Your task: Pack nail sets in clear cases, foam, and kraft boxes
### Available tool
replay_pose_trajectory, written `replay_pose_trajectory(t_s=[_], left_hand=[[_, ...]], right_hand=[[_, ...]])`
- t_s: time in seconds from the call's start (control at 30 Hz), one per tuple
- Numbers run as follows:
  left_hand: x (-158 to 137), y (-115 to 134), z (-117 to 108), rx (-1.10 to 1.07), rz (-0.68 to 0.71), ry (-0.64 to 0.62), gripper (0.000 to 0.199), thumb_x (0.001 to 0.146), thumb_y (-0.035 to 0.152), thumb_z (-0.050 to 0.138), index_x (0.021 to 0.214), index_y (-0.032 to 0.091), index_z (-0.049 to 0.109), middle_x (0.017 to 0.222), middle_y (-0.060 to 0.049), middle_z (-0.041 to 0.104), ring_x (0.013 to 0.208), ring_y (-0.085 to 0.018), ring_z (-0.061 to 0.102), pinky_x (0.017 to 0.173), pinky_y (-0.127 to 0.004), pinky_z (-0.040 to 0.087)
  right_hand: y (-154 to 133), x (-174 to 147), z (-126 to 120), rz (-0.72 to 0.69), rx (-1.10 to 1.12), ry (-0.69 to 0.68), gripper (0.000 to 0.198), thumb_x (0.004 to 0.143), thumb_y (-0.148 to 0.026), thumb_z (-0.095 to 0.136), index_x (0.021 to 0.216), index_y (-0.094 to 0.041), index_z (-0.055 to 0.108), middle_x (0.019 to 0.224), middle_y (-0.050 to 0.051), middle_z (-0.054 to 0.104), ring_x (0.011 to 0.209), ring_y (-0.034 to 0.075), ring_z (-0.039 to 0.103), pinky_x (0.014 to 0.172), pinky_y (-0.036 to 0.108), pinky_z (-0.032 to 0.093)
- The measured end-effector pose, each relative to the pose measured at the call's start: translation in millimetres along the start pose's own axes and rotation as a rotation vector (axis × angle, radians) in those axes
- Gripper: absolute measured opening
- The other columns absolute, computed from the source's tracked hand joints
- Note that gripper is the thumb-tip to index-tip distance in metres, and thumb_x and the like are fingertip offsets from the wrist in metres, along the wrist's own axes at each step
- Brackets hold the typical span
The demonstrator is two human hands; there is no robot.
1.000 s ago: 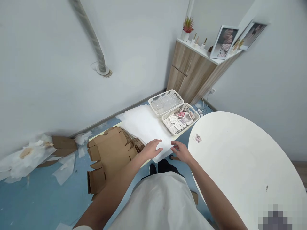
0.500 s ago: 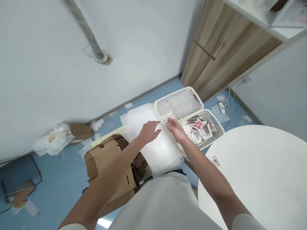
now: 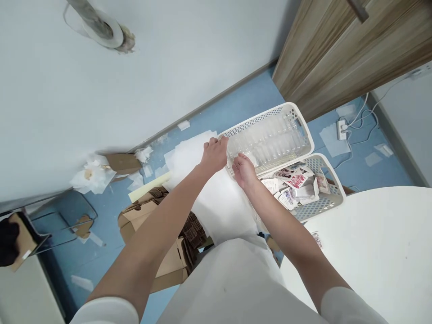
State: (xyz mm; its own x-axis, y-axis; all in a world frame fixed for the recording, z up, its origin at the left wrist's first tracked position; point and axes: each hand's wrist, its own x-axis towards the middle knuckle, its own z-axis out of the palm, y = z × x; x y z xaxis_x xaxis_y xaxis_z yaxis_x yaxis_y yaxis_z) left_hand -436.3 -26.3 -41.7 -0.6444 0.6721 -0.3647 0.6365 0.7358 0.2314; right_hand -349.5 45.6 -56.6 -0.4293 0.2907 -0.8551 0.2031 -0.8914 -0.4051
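My left hand (image 3: 215, 155), fingers bent downward, is at the left end of a white perforated basket (image 3: 308, 143). What it grips, if anything, is hidden. Rows of clear plastic cases (image 3: 270, 137) fill that basket. By its near left corner is my right hand (image 3: 244, 172), palm turned up and fingers loosely bent, with nothing visible in it. A stack of white translucent sheets (image 3: 226, 207) lies below both hands.
A second white basket (image 3: 339, 198) holds printed cards and packets (image 3: 293, 182). Folded brown cardboard boxes (image 3: 168, 263) are left of the sheets. A round white table (image 3: 371, 243) stands at right, a wooden cabinet (image 3: 324, 58) behind. A power strip (image 3: 342, 129) with cables lies on the floor.
Both hands have moved forward to the basket of clear cases. My left hand's fingers have bent down at its end. The view has shifted closer to the baskets.
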Motion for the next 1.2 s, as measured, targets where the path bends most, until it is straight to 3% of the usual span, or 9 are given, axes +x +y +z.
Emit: replay_pose_trajectory(t_s=[0.33,0.5,0.63,0.77,0.93,1.2], left_hand=[[-1.2,3.0,6.2,-0.099,-0.004,0.058,0.052,0.064,0.003,0.04,0.114,0.019,0.042,0.105,-0.01,0.057,0.101,-0.029,0.039,0.08,-0.043,0.03],[-11.4,6.4,3.9,-0.141,0.032,0.073,0.051,0.067,0.004,0.042,0.116,0.019,0.042,0.107,-0.009,0.055,0.107,-0.027,0.038,0.084,-0.043,0.03],[-15.2,4.6,6.0,-0.147,0.053,0.064,0.039,0.076,0.013,0.042,0.115,0.02,0.046,0.107,-0.009,0.052,0.106,-0.026,0.039,0.085,-0.04,0.032],[-18.5,3.2,4.0,-0.183,0.091,0.11,0.028,0.082,0.024,0.042,0.109,0.022,0.052,0.11,-0.008,0.049,0.105,-0.025,0.039,0.085,-0.039,0.033],[-26.6,11.3,-4.6,-0.329,0.108,0.152,0.029,0.086,0.033,0.038,0.111,0.023,0.05,0.112,-0.006,0.051,0.104,-0.021,0.044,0.089,-0.037,0.032],[-55.0,24.7,-8.0,-0.648,0.057,0.252,0.04,0.08,0.036,0.049,0.117,0.022,0.048,0.096,-0.003,0.058,0.085,-0.014,0.055,0.081,-0.029,0.041]], right_hand=[[9.2,14.3,-8.6,-0.039,-0.169,-0.034,0.041,0.055,-0.019,0.058,0.09,-0.026,0.038,0.063,-0.008,0.045,0.062,0.009,0.047,0.063,0.023,0.038],[15.9,13.1,-14.5,-0.082,-0.233,-0.072,0.051,0.056,-0.021,0.058,0.102,-0.026,0.038,0.082,-0.002,0.052,0.083,0.013,0.052,0.071,0.025,0.041],[14.8,2.9,-16.9,-0.14,-0.24,-0.101,0.058,0.055,-0.018,0.061,0.109,-0.026,0.04,0.099,0.002,0.052,0.094,0.014,0.051,0.077,0.027,0.041],[4.7,-11.9,-22.4,-0.153,-0.167,-0.107,0.057,0.052,-0.012,0.064,0.104,-0.025,0.047,0.087,-0.002,0.053,0.082,0.011,0.053,0.075,0.026,0.042],[-4.1,-29.1,-31.5,-0.192,-0.11,-0.216,0.046,0.055,-0.013,0.063,0.097,-0.026,0.051,0.068,-0.008,0.05,0.064,0.007,0.049,0.067,0.022,0.042],[14.0,-67.2,-43.0,-0.185,-0.095,-0.165,0.022,0.062,-0.028,0.065,0.081,-0.026,0.054,0.07,-0.007,0.05,0.063,0.006,0.048,0.059,0.019,0.04]])
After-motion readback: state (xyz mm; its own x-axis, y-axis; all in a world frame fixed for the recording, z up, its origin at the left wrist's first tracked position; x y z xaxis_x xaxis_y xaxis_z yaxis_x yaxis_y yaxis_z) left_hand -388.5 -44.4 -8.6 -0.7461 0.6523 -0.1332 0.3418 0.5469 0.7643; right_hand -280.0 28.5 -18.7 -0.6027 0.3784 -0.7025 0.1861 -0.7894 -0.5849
